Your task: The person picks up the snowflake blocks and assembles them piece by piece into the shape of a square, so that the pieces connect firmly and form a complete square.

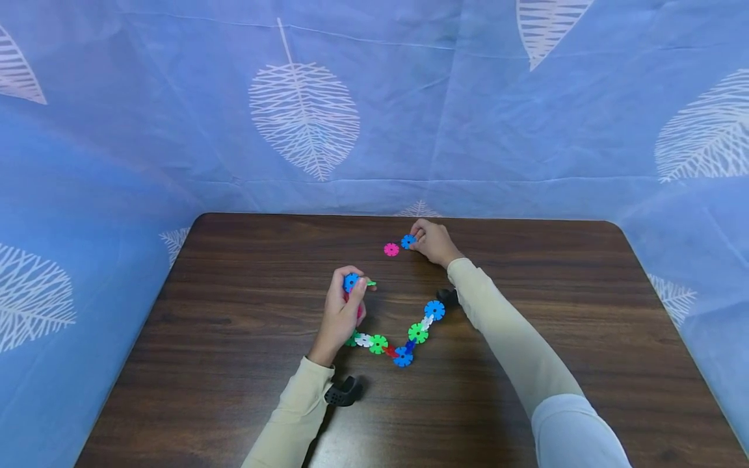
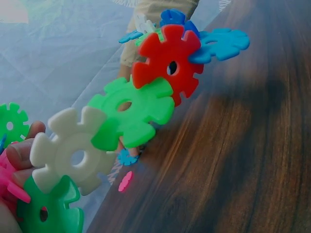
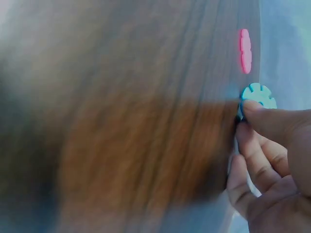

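Note:
My left hand grips one end of a chain of interlocking plastic snowflake discs. A blue disc and pink pieces show by its fingers, partly covered. From there the chain curves right through green, white, red and blue discs. In the left wrist view a white disc, a green disc and a red disc are slotted together at angles. Near the table's far edge my right hand pinches a single blue disc between thumb and fingers. Beside it a loose pink disc lies flat.
Beneath everything is a dark wooden table with rounded far corners. A blue cloth with white leaf prints hangs behind and around it. A black wrist device sits at the left cuff, and another dark one is under the right forearm.

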The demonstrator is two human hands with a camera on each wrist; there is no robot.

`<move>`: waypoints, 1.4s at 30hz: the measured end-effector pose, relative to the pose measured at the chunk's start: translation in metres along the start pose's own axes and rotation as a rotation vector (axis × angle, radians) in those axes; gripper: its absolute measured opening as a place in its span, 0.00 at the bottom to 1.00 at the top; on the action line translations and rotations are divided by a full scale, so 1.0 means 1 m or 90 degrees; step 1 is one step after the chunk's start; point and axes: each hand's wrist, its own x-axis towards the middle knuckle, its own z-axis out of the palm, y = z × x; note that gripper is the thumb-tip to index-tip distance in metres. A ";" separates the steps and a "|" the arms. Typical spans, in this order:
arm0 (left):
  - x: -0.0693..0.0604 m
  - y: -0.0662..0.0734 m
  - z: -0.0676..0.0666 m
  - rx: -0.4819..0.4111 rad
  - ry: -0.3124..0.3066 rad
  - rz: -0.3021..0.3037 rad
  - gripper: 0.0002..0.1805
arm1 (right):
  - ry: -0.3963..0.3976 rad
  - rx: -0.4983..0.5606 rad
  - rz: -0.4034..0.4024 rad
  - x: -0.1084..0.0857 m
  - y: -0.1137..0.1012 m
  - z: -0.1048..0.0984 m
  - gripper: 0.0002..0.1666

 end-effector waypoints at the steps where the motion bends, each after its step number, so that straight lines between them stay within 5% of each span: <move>1: 0.000 0.000 0.000 0.001 0.001 -0.001 0.13 | 0.007 0.020 0.005 -0.003 0.002 -0.001 0.10; 11: 0.000 0.001 0.002 -0.007 0.003 0.007 0.15 | 0.039 0.148 -0.009 -0.055 0.008 -0.018 0.15; 19: -0.001 0.000 0.003 0.002 -0.006 0.013 0.18 | 0.071 0.206 -0.075 -0.115 -0.035 -0.041 0.17; 30: 0.000 0.002 0.007 -0.005 -0.003 0.062 0.19 | 0.023 0.366 -0.123 -0.144 -0.067 -0.026 0.16; 42: -0.002 -0.002 0.008 -0.010 -0.049 0.104 0.19 | 0.026 0.316 -0.135 -0.148 -0.091 -0.004 0.14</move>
